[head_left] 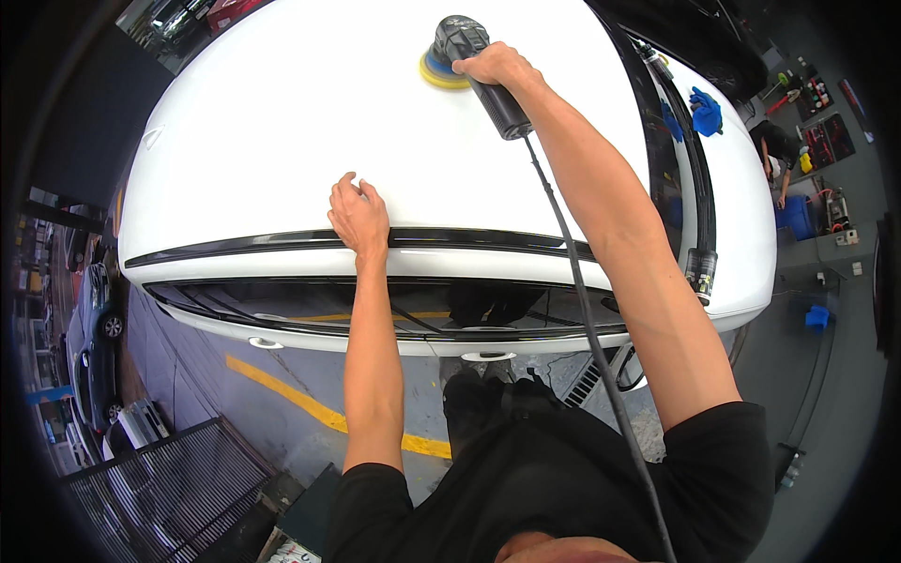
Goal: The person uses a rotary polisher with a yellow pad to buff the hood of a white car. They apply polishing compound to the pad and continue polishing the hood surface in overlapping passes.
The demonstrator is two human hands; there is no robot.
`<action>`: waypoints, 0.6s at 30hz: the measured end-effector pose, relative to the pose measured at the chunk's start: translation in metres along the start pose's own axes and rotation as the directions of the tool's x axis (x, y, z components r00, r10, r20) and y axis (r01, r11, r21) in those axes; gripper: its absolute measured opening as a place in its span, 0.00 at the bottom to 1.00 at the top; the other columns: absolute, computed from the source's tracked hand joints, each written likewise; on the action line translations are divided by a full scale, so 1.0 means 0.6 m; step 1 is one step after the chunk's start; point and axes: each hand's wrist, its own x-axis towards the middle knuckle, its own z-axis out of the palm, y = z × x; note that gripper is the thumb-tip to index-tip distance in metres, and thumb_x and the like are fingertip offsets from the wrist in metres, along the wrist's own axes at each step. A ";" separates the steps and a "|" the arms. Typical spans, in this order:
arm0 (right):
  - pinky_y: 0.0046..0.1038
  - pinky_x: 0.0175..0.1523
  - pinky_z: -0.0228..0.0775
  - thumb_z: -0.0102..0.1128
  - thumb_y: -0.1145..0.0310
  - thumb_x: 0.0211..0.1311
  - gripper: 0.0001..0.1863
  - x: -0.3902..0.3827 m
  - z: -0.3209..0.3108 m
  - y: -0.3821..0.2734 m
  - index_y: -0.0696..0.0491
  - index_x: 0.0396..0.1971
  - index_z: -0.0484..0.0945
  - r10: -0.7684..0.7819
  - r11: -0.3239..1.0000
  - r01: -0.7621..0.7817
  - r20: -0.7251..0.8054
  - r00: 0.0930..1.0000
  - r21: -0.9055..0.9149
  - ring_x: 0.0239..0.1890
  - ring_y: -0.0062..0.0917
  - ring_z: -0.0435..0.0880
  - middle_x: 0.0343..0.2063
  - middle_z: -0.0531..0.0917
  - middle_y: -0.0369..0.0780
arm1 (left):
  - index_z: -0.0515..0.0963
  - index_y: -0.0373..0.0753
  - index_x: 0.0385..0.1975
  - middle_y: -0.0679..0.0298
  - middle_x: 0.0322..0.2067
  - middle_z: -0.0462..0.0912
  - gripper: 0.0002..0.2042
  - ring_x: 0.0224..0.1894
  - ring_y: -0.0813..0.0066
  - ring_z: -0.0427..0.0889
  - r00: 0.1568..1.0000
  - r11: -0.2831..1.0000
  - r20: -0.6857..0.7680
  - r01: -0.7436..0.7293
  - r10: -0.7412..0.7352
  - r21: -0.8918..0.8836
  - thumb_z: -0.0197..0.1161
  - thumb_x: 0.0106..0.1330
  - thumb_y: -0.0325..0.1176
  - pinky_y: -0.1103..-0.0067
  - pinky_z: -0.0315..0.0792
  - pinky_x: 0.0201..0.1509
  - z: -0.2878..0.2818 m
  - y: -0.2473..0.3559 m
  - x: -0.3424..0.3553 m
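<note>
My right hand [497,65] grips a black polisher [497,107], whose yellow-and-blue round pad [441,78] rests on the white car roof [253,122] at the top middle. A black cable [587,300] runs from the polisher down past my right arm. Lower left of it, my left hand [358,211] is on or just above the roof beside the black roof trim [469,239], fingers slightly bent and apart, holding nothing. To the right, a crumpled blue cloth or glove [706,111] lies on the white bodywork.
A black tool [699,272] lies by the windscreen edge. At the far right another person [774,150] bends near a blue bin [796,218] and tool boards [828,141]. Another car [94,342] and a slatted grate [169,479] are at left; yellow floor marking [300,399] runs beside the car.
</note>
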 end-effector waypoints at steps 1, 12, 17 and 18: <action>0.33 0.52 0.81 0.70 0.40 0.54 0.33 0.003 -0.002 0.008 0.53 0.48 0.86 0.010 1.000 -0.010 -0.003 1.000 0.002 0.45 0.32 0.90 0.42 0.89 0.43 | 0.79 0.36 0.53 0.60 0.43 0.82 0.14 0.49 0.62 0.79 1.000 1.000 0.004 0.001 -0.001 -0.003 0.57 0.73 0.35 0.64 0.69 0.58 0.001 0.004 0.000; 0.33 0.54 0.80 0.71 0.41 0.53 0.33 -0.003 -0.027 0.069 0.52 0.50 0.86 0.096 0.994 -0.094 -0.022 0.995 0.063 0.49 0.33 0.89 0.44 0.89 0.44 | 0.78 0.36 0.54 0.59 0.39 0.83 0.16 0.44 0.56 0.82 0.999 0.999 -0.039 -0.034 0.034 0.005 0.59 0.72 0.37 0.59 0.72 0.52 0.012 0.002 0.004; 0.33 0.56 0.80 0.72 0.40 0.51 0.35 -0.015 -0.044 0.097 0.53 0.51 0.85 0.164 0.983 -0.162 -0.011 0.986 0.083 0.50 0.33 0.88 0.47 0.88 0.44 | 0.76 0.36 0.56 0.60 0.38 0.83 0.17 0.46 0.59 0.81 0.999 1.000 0.018 0.027 -0.027 0.006 0.58 0.73 0.37 0.62 0.69 0.58 0.003 -0.002 0.001; 0.33 0.56 0.79 0.72 0.40 0.51 0.36 -0.016 -0.048 0.107 0.53 0.52 0.85 0.175 0.981 -0.173 -0.014 0.985 0.090 0.51 0.33 0.88 0.47 0.88 0.44 | 0.77 0.37 0.56 0.60 0.38 0.83 0.17 0.46 0.59 0.81 0.999 1.000 0.023 0.031 -0.031 0.004 0.58 0.73 0.37 0.62 0.68 0.58 0.003 0.001 0.001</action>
